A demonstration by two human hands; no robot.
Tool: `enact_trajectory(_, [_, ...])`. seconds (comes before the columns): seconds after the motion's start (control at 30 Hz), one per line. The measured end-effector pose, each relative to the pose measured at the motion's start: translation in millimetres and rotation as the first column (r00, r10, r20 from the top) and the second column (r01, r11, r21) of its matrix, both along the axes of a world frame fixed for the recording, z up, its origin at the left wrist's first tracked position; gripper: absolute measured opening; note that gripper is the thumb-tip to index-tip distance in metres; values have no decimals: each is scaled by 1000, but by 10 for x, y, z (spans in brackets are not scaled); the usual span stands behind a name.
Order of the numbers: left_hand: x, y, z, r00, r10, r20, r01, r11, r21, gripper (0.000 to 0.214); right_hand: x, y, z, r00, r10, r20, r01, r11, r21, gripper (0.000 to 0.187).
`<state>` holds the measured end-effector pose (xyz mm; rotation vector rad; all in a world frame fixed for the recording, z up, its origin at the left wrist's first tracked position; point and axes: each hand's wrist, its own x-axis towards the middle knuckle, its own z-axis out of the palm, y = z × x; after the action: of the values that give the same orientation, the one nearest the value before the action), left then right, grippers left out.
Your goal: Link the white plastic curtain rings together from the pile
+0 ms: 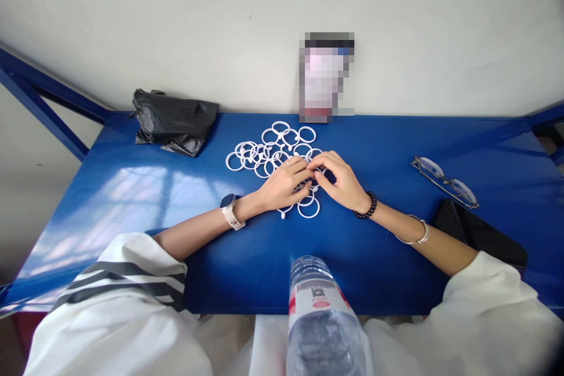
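Observation:
Thin white plastic rings [264,169], several of them with small knob-like tabs, lie overlapped in a loose pile on the blue table. My left hand [285,183] is over the near part of the pile, fingers curled and tips closed on a white ring. From the other side my right hand [338,179] meets it, thumb and forefinger pinched on the same ring, part of which shows at the fingertips. The exact grip is partly hidden by my fingers. Nearest to me, a separate ring [308,207] lies just below my hands.
A black plastic bag [176,123] lies at the back left. A blurred-out upright object [324,76] leans on the wall. Eyeglasses [445,181] and a dark flat device [482,232] are on the right. A clear bottle [324,329] stands close to my body.

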<state>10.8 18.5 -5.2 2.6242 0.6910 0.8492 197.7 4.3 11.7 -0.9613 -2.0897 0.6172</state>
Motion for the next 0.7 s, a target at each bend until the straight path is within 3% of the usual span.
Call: enact_trajectory(0.7, [2,3,38,998,0,-59,0,1000,7,25,-8,1,-28,998,-2,63,0,1000,25,16])
